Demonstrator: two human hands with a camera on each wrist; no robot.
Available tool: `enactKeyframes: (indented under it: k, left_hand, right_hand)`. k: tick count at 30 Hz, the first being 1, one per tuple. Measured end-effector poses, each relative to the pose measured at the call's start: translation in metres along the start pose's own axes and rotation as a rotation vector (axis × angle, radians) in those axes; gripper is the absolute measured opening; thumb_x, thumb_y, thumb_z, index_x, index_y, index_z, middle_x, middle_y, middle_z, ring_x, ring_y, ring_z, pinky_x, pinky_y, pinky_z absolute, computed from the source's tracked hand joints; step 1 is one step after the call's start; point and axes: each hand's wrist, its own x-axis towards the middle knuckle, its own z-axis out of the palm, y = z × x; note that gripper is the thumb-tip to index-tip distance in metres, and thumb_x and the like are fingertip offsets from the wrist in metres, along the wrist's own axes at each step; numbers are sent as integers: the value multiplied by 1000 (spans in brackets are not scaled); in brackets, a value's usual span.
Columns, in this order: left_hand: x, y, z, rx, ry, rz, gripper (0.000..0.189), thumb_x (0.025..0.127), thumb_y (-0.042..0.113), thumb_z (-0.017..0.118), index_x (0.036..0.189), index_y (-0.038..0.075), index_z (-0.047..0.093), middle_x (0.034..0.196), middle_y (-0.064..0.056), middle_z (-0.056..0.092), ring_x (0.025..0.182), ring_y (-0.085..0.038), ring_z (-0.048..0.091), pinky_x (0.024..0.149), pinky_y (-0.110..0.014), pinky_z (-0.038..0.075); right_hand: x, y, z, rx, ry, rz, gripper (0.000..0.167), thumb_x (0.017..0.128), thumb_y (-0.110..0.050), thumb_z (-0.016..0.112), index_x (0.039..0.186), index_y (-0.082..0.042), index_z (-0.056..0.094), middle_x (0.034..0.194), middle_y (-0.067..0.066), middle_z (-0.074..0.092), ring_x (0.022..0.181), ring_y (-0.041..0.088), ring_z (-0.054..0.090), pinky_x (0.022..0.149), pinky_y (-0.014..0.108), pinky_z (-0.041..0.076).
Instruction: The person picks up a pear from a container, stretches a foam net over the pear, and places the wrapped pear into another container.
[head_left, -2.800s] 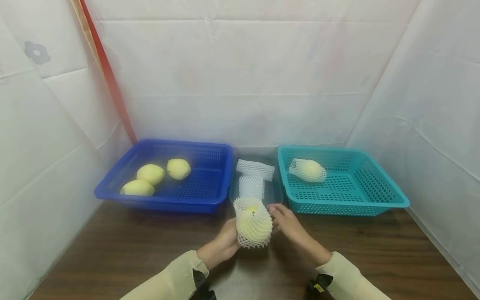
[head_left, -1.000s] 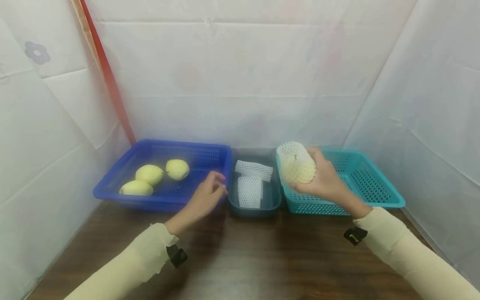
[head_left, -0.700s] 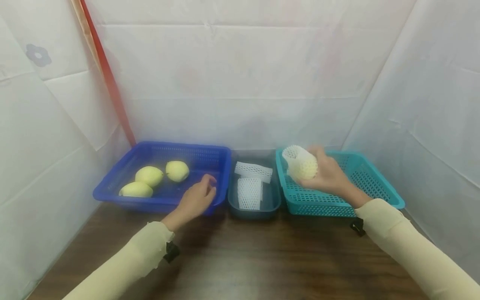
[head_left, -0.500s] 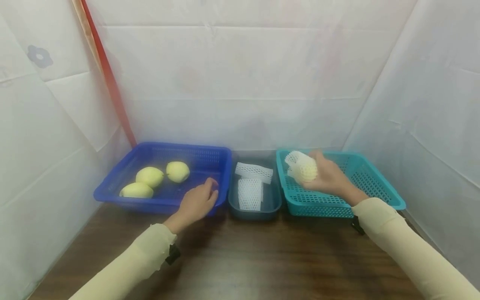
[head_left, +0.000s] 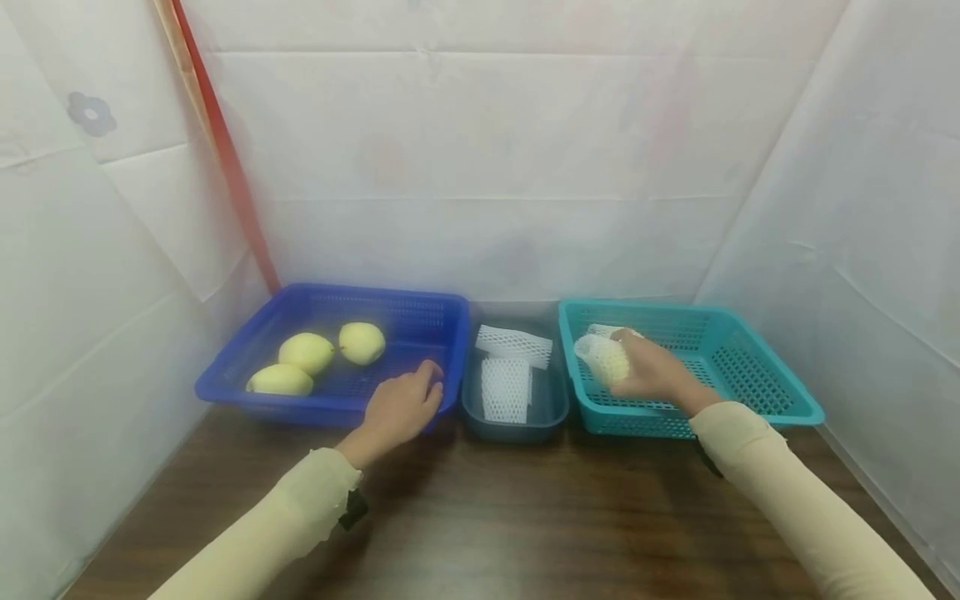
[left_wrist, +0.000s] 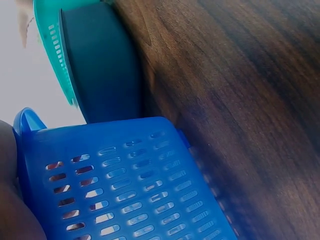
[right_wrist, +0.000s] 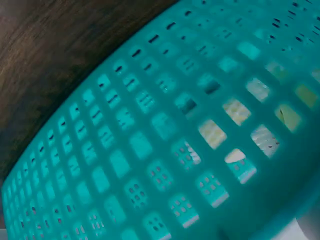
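Observation:
In the head view my right hand (head_left: 656, 367) holds a pale yellow pear (head_left: 613, 360) in a white foam net, low inside the teal basket (head_left: 637, 422). Another white-netted pear lies behind it, mostly hidden by the hand, its net (head_left: 602, 330) showing. My left hand (head_left: 399, 408) hangs loosely curled over the front right corner of the blue basket (head_left: 315, 410) and holds nothing. Three bare pears (head_left: 306, 354) sit at that basket's left. Through the teal wall (right_wrist: 120, 162), the right wrist view gives glimpses of netted fruit.
Between the baskets stands a dark bin (head_left: 517, 432) with white foam nets (head_left: 505, 390) in it. All stand on a brown wooden table (head_left: 487, 517), with white sheeting (head_left: 480, 167) behind and at both sides. The left wrist view shows the blue basket's slotted wall (left_wrist: 125, 170).
The netted pear, first in my left hand over the table, has passed to my right hand and gone right, then down into the teal basket. My left hand has moved left to the blue basket.

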Motion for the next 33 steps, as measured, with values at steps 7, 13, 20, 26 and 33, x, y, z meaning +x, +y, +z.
enactKeyframes:
  k: [7,13,20,26,33]
  left_hand:
    - [-1,0,2,16,12,3,21,95,25,48,105,11,60,77,0,62,67,-19,59,60,-40,49]
    - [-3,1,0,43,12,17,18,96,24,46,93,13,60,70,3,56,63,-17,54,56,-39,46]
    - [-3,1,0,55,9,28,21,98,25,44,82,15,55,61,4,48,55,-16,47,50,-35,40]
    - [-2,2,-1,75,10,40,25,98,26,42,78,16,52,58,3,45,53,-17,45,47,-35,38]
    - [-3,1,-1,64,-4,33,26,98,25,42,76,16,50,58,2,45,52,-18,44,47,-34,37]
  right_hand:
    - [3,6,13,-71,-66,18,74,68,-28,80,128,-6,44,99,8,57,75,20,53,56,33,45]
    - [3,12,20,-83,-109,2,71,71,-21,80,129,-2,44,107,13,58,87,25,56,67,41,49]
    - [4,11,21,-102,-168,23,68,75,-16,78,131,0,43,119,21,56,103,34,55,83,52,47]
    - [6,11,22,-105,-197,65,71,77,-19,77,136,-2,40,122,22,54,106,36,53,86,54,45]
    - [4,3,16,-92,-195,23,71,80,-22,75,138,1,40,125,23,53,105,35,53,85,55,45]
